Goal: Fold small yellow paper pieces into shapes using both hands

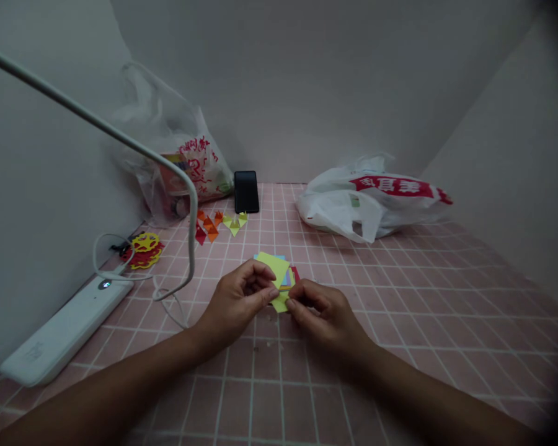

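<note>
Low over the tiled surface, my left hand (244, 294) pinches a small yellow-green paper (281, 302) between thumb and fingertips. My right hand (325, 310) is closed on the right edge of the same paper, its thumb and forefinger pressed together. Just behind the fingers is a larger yellow-green sheet (273, 266); whether it joins the small piece is hidden by my left hand. Beneath and beyond lie coloured paper sheets (288, 277) in blue, purple, yellow and red. Farther back sit folded orange and red papers (209, 226) and folded yellow papers (235, 223).
A white power strip (69, 328) lies at left, with a white cable (186, 179) arching across the view. Red and yellow cutouts (144, 249) are beside it. At the wall stand a filled plastic bag (181, 167), a black phone (246, 192) and a white bag (372, 198).
</note>
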Demonstrator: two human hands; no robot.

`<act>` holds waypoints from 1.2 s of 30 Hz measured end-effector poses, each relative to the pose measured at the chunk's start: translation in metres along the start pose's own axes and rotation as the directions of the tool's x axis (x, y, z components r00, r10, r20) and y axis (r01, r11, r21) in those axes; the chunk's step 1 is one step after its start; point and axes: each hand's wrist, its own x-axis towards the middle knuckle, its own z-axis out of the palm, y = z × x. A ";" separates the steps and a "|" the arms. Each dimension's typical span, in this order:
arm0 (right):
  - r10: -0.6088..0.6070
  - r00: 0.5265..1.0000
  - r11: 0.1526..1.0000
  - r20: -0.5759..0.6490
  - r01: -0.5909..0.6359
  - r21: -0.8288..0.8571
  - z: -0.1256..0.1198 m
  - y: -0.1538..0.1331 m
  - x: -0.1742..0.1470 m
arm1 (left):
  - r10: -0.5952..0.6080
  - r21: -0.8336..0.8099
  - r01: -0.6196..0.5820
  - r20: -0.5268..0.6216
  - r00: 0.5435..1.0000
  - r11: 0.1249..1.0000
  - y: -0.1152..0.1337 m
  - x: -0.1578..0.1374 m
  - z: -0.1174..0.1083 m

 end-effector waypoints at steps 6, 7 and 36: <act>0.047 0.995 0.998 0.089 -0.052 0.046 -0.004 0.001 0.003 | -0.008 0.103 0.000 0.080 0.997 0.995 0.007 0.003 -0.007; 0.057 0.994 0.996 0.096 -0.063 0.055 -0.004 0.002 0.003 | 0.001 0.160 -0.019 0.115 0.993 0.987 0.007 0.003 -0.008; 0.226 0.971 0.931 0.084 -0.240 0.276 0.001 0.012 0.002 | -0.133 0.054 0.127 0.119 0.984 0.990 0.000 0.007 -0.009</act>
